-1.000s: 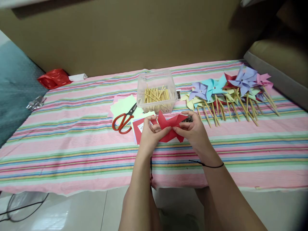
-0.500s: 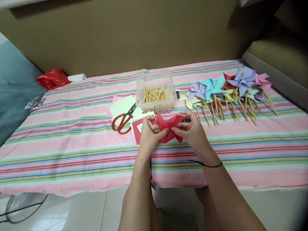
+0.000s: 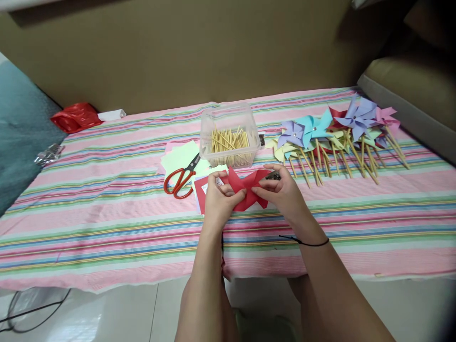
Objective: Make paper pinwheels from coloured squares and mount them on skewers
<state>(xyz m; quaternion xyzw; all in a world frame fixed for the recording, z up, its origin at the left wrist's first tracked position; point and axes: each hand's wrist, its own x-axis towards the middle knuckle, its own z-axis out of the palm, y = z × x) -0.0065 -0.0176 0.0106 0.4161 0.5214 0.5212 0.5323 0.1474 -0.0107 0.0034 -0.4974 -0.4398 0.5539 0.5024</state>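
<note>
Red paper pinwheel [image 3: 248, 184], blades folded in, looks stickless, pinched by my left grip [image 3: 221, 195] and right grip [image 3: 281, 192]; beyond the latter, multicoloured stick-mounted paper pinwheels [image 3: 315, 130] seem finished.

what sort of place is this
Probably a home living room: what looks like a padded sofa arm stands at the right, a striped cloth covers the work surface, and paper pinwheels lie on it.

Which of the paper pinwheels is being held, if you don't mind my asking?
The red pinwheel pinched between the left hand and right hand; the other pinwheels lie clustered on the striped cloth, at right.
</note>
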